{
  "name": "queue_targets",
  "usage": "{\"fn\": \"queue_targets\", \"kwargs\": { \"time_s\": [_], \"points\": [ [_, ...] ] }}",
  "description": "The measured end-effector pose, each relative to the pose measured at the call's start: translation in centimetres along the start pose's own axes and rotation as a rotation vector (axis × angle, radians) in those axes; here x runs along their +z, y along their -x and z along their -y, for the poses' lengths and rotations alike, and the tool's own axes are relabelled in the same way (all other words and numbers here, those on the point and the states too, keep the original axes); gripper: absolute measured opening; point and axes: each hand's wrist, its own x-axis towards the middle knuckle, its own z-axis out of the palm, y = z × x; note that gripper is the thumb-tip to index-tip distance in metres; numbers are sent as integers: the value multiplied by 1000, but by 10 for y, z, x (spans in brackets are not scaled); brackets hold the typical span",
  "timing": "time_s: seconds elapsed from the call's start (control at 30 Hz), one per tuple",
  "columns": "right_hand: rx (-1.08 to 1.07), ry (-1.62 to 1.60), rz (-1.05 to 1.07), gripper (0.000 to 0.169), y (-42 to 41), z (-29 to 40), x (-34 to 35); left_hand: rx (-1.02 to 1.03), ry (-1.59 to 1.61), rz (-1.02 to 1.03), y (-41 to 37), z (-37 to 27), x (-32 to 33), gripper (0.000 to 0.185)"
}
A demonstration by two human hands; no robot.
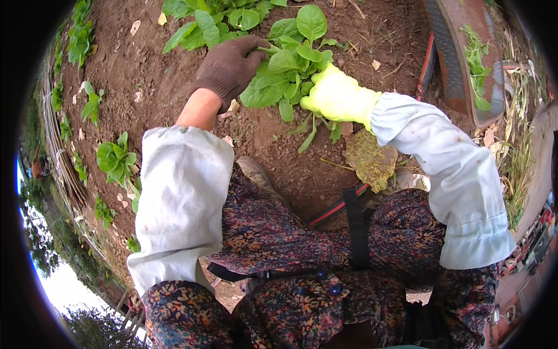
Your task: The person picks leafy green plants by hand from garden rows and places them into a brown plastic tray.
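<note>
A brown knit glove covers my left hand [231, 65], whose thumb and fingertips pinch a pale green stem on the far left side of a leafy green plant [283, 65]. My right hand [340, 94], in a bright yellow glove, is closed at the right side of the same plant, low among its leaves. Its fingertips are partly hidden by the foliage. Under the right hand, a few narrow leaves [308, 138] hang or stand over the brown soil. Where the plant meets the ground is hidden.
A large yellowed, spotted leaf [370, 159] lies below my right hand. To the right stands a rusty metal tray [453, 56] with loose greens [475, 65] in it. More leafy plants [115, 159] grow at left, near a bundle of thin sticks [56, 144]. My shoe [259, 174] rests on the soil.
</note>
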Motion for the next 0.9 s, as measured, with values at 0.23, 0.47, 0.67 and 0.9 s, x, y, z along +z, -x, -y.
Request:
{"fn": "queue_targets", "kwargs": {
  "time_s": [0.23, 0.47, 0.67, 0.9],
  "points": [
    [72, -143, 31, 41, -12, -8, 24, -5, -20, -3, 0, -8, 0, 25],
    [-270, -41, -164, 11, 8, -1, -5, 42, -41, -10, -2, -7, -1, 25],
    [4, -577, -320, 19, 104, -43, -128, 27, -56, -3, 2, 0, -7, 26],
    [726, 540, -825, 31, 202, -85, -160, 38, 3, 17, -12, 5, 6, 27]
  ]
}}
